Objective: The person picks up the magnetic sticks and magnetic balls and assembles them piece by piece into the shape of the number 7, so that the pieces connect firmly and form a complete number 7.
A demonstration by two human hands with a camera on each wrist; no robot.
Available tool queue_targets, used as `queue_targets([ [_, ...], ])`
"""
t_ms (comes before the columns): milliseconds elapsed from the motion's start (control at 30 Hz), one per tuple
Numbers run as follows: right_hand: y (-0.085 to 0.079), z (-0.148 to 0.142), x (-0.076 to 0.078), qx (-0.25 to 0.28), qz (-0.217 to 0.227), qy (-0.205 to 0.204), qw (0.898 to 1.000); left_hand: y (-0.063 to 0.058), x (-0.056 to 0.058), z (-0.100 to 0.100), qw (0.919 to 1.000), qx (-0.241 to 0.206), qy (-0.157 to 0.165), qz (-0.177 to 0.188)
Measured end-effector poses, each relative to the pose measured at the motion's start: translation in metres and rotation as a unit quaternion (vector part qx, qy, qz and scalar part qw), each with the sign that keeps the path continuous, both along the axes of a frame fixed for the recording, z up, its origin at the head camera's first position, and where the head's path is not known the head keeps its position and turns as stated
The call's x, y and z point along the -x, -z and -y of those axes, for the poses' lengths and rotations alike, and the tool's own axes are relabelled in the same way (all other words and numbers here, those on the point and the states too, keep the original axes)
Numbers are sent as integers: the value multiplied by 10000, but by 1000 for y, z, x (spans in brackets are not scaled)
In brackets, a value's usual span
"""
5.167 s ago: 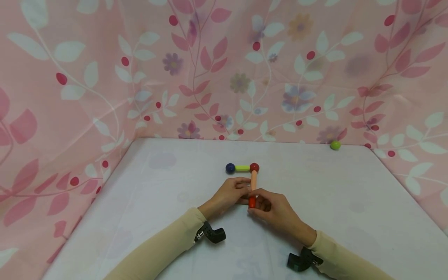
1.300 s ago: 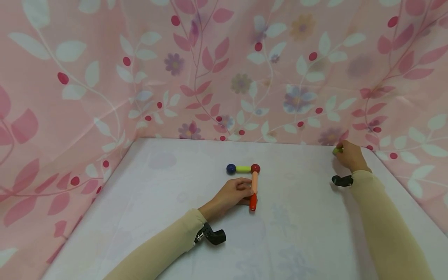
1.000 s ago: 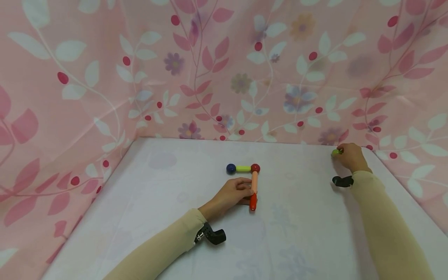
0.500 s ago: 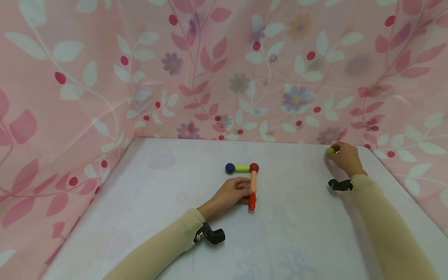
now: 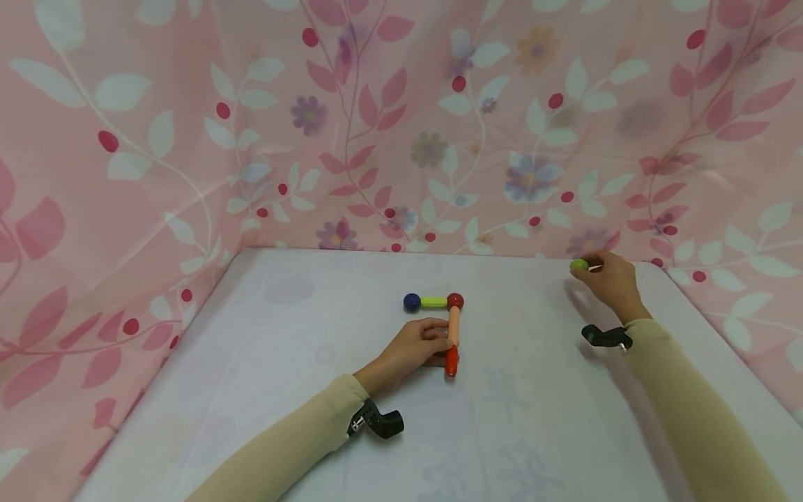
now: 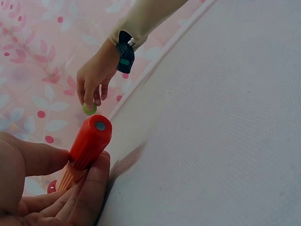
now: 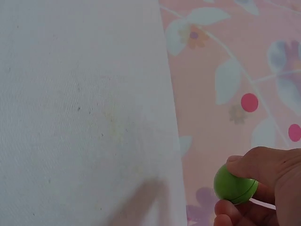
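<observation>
My left hand pinches a red magnetic rod between thumb and fingers, low over the table. A metal disc shows at the rod's free end. Its other end meets an orange rod, which runs up to a red ball. From that ball a yellow-green rod leads left to a dark blue ball, making a corner shape. At the far right, my right hand holds a green ball between thumb and fingertips, above the table with its shadow below.
The white table reaches back to a pink floral cloth hanging behind and at the sides. Black wrist cameras sit on the left sleeve and the right sleeve.
My right hand has left the red rod, gone to the back right and taken the green ball; over the last second it moves left with it. My left hand stays on the red rod.
</observation>
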State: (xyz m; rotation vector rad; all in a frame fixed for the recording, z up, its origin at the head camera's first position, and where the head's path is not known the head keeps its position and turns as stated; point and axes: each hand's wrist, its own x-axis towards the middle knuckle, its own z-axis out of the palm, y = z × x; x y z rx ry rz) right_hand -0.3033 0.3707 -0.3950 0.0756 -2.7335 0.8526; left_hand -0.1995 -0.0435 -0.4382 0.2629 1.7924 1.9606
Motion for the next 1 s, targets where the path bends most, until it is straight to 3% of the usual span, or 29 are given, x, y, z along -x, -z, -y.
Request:
queue_targets([
  [200,-6,8,-5,80,-174,-21,9998,0,1,1,10000,5,24,-19],
  [567,-15,31,-21,344,23,-150,9993,-4,-1,1,10000,26,14,34],
  [1000,-18,50,-32,395,-381,-436,9975,-3,-1,1,10000,-12,25,24],
])
